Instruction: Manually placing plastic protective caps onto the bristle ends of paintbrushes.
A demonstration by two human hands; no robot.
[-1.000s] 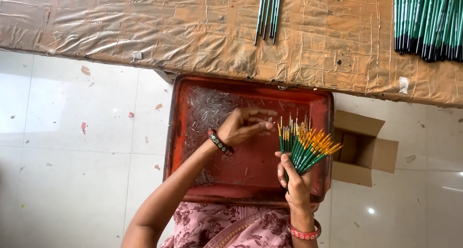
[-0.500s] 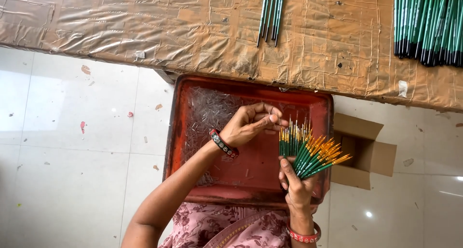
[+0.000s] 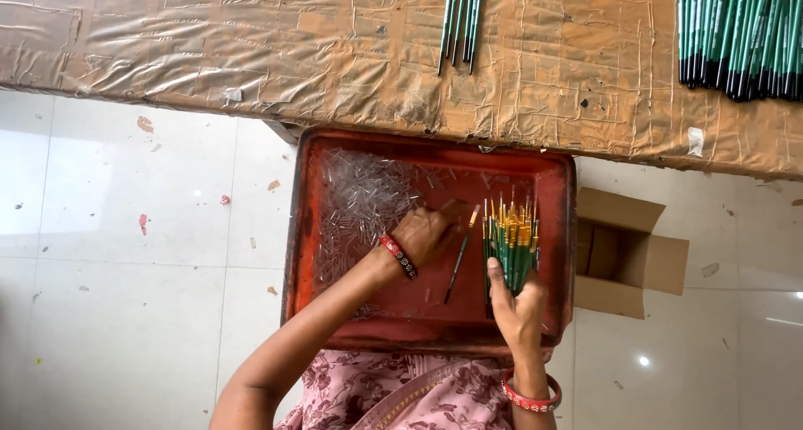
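Paintbrushes (image 3: 510,242), a green-handled bunch, stand upright in our right hand (image 3: 519,300), which is clamped around them over the red tray (image 3: 335,330). Our left hand (image 3: 428,232) pinches a single brush (image 3: 461,254) by its tip end, beside the pile of clear plastic caps (image 3: 364,200). We judge it best to keep the bunch gripped firm and the single brush steady.

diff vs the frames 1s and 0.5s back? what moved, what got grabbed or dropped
The right hand has swung its bundle of green brushes from fanned out toward the right to nearly upright. The left hand has dropped toward the clear caps in the red tray and now holds a single brush. Unchanged: tray, cardboard box, brushes on the table.
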